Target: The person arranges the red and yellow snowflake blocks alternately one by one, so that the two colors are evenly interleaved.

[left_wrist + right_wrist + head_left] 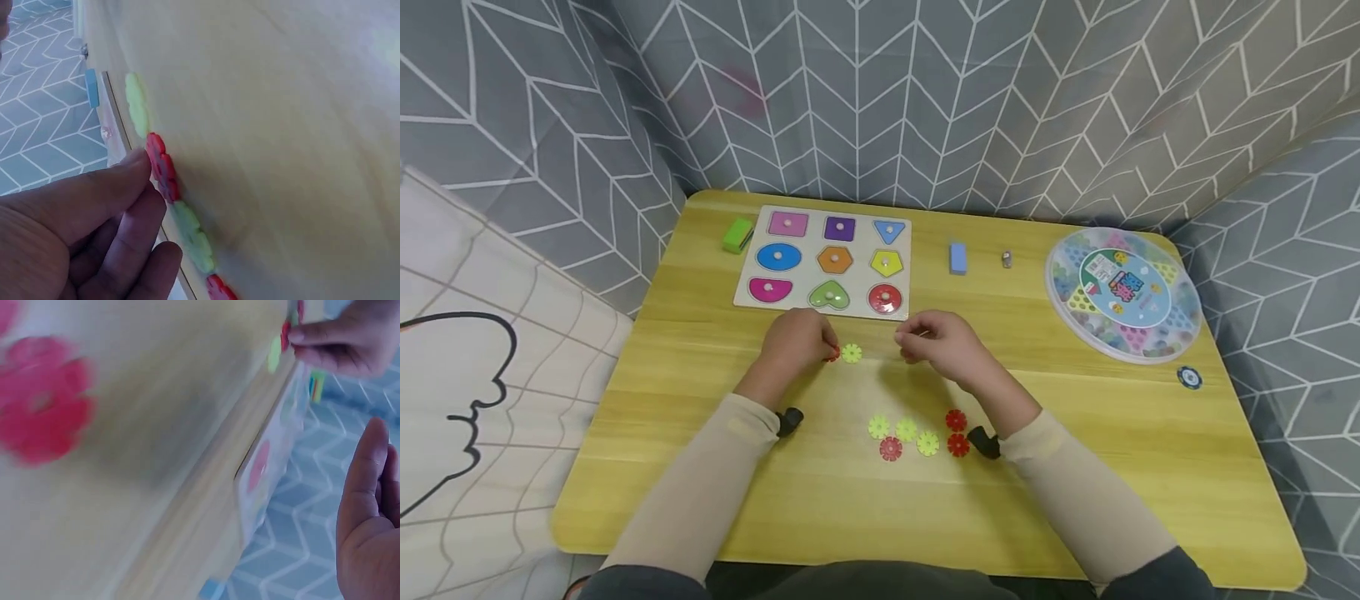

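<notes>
Head view, lower middle of the frame: six loose snowflake discs lie in a cluster on the yellow table (1150,467), three lime green (905,432) and three red (957,433). Each is a small flat round piece with notched, petal-like edges. Above them, at centre, the left hand (793,342) pinches a red disc (832,354) in curled fingertips, and a fourth lime green disc (852,353) lies just beside it, touching or nearly so. The right hand (942,342), fingers curled, hovers to the right of that pair; whether it holds anything I cannot tell. At upper centre sits one shape puzzle board (824,261) with nine coloured pieces. One green block (738,235) lies to its left, one blue block (957,258) to its right. One round clear box (1123,293) occupies the right side.
</notes>
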Motion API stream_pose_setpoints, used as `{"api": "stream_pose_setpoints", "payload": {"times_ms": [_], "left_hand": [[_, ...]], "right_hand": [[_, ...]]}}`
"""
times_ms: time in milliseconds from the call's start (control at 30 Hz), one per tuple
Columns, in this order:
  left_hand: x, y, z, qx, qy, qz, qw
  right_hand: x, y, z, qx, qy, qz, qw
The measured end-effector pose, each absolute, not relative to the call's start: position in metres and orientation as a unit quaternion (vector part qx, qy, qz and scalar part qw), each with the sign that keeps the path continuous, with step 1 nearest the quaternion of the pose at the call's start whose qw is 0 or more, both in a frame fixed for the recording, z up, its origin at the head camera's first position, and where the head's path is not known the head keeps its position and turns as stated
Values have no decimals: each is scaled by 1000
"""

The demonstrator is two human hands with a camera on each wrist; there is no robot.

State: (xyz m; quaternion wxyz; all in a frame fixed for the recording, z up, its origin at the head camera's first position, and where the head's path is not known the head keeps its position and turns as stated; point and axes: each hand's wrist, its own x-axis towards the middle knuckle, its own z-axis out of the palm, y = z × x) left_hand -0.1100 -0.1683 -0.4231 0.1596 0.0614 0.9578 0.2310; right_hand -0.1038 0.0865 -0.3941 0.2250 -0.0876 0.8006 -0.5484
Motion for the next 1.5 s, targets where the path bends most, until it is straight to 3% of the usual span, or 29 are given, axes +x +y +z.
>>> {"api": "stream_pose_setpoints", "payload": {"times_ms": [167, 433, 700, 1300, 1500], "left_hand": [[-110, -158, -420, 74, 958, 237, 144], [-107, -142, -427, 98, 962, 208, 148], [-104, -133, -429, 99, 963, 205, 141], [-105, -127, -429, 108, 965, 192, 140], [-107, -128, -430, 104, 965, 191, 145]], "right_hand": [[-87, 133, -398, -69, 807, -550, 205], [-50, 176, -420, -118, 901, -370, 196], [-28, 175, -435, -100, 918, -328, 197], [-22, 157, -435, -140, 951, -237, 138], [-23, 155, -437, -149, 953, -220, 144]]}}
